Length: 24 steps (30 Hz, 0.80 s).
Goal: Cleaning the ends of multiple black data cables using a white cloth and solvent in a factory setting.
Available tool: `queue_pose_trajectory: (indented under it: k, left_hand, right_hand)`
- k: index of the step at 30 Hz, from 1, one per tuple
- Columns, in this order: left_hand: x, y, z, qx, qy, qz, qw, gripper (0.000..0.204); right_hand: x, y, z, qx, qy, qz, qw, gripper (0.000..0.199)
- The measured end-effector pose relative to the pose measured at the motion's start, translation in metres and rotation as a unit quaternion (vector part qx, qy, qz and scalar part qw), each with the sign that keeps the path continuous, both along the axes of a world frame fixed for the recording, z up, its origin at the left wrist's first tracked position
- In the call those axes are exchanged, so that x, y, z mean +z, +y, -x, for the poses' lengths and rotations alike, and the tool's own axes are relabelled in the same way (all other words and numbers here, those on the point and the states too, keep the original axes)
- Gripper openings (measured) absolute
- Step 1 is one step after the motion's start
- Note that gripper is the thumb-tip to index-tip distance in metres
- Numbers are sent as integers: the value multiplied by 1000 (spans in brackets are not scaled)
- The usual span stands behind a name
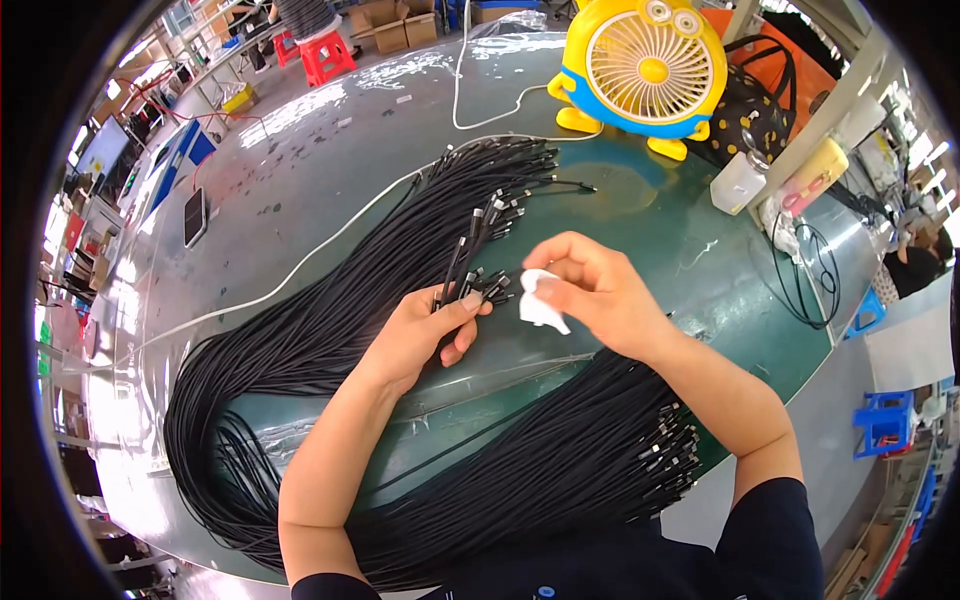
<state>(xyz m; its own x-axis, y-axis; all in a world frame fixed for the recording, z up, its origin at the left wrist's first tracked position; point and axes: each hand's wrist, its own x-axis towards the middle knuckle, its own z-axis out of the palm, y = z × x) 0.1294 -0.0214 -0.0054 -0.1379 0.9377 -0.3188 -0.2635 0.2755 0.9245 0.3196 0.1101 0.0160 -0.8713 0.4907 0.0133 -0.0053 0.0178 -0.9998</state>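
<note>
Pinched in my left hand (425, 335) is a small bunch of black cable ends (475, 280), plugs fanned upward; my right hand (600, 295) grips a white wipe (540, 300) just beside them. Huge black cable bundle (300, 380) loops across the green worktop (680, 240). Beyond stands a yellow fan (645, 65), with a clear bottle (738, 182) nearby.

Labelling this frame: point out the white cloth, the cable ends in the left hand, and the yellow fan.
white cloth (541, 303): head view, middle of the wad.
cable ends (478, 285): head view, plug tips above the left hand.
yellow fan (643, 65): head view, grille centre.
</note>
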Motion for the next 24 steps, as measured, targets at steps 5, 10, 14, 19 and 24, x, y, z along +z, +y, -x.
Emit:
queue_pose_trajectory:
  k: [5,10,14,19,24]
  left_hand:
    - [3,-1,-3,-48,-7,-22,999,27]
    - [4,-2,-3,-97,-52,5,994,27]
    - [8,-3,-6,-81,-42,-13,996,21]
    - [5,-3,-12,-22,-5,-34,999,21]
    - [6,-4,-24,-18,189,-102,976,14]
  right_hand:
    - [-9,-5,14,28,-34,-11,999,18]
    - [-14,-9,14,37,4,9,999,13]
    - [-11,-10,10,10,11,-200,980,11]
    - [-2,-8,1,-13,-21,-60,998,10]
    - [-5,-16,7,9,-50,-16,999,11]
